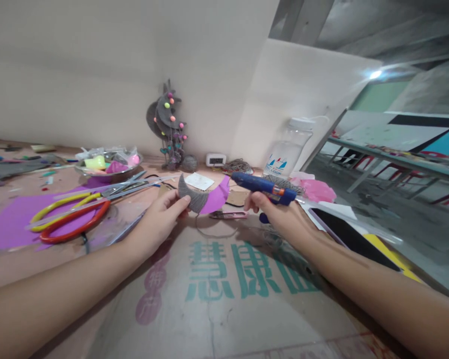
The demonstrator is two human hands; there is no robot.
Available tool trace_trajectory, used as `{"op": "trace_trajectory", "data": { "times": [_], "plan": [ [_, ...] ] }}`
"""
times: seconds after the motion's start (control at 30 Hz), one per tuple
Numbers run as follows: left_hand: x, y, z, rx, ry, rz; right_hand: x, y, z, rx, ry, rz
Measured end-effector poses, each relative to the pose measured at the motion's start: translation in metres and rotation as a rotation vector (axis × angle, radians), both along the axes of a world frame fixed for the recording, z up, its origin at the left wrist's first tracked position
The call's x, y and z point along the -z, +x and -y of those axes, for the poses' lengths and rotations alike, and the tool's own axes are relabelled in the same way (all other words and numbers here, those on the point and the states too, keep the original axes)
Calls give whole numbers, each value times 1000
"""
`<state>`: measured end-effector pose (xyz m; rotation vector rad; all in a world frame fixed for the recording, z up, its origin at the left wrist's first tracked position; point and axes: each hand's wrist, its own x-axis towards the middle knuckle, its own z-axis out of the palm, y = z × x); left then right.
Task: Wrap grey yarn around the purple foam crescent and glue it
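Between thumb and fingers, my left hand (169, 208) pinches a crescent moon cutout (217, 196). Grey yarn (195, 197) wraps its left part, while its right part is bare purple. A loose strand of yarn hangs below it in a loop. My right hand (266, 208) grips a blue hot glue gun (260, 186), its nozzle pointing left at the upper right tip of the crescent. Whether the nozzle touches the crescent I cannot tell. Behind the crescent lies a white card (199, 181), and under it a pink-handled small tool (230, 215).
Red- and yellow-handled scissors (75, 227) lie on purple sheets (7, 222) at left, near a metal bowl (97, 174). A moon ornament (168, 119), small clock (216, 159) and plastic bottle (287, 147) stand at the back. At right are a phone (353, 239) and pink plastic (316, 190).
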<state>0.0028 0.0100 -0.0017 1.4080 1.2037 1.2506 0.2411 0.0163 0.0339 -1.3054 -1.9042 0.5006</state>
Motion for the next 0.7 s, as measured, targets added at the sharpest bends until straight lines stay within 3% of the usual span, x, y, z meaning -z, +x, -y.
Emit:
{"op": "trace_trajectory", "data": {
  "times": [0.2,0.4,0.57,0.7],
  "plan": [
    [2,0,-3,67,-33,93,-19,13,-20,11,64,-312],
    [3,1,0,165,-79,51,-40,6,-78,151,-18,-22],
    [6,1,-5,169,-76,58,-12,-24,-132,61,-98,86],
    [7,0,-5,176,-75,41,20,-43,-150,58,-109,140]
  ]
}}
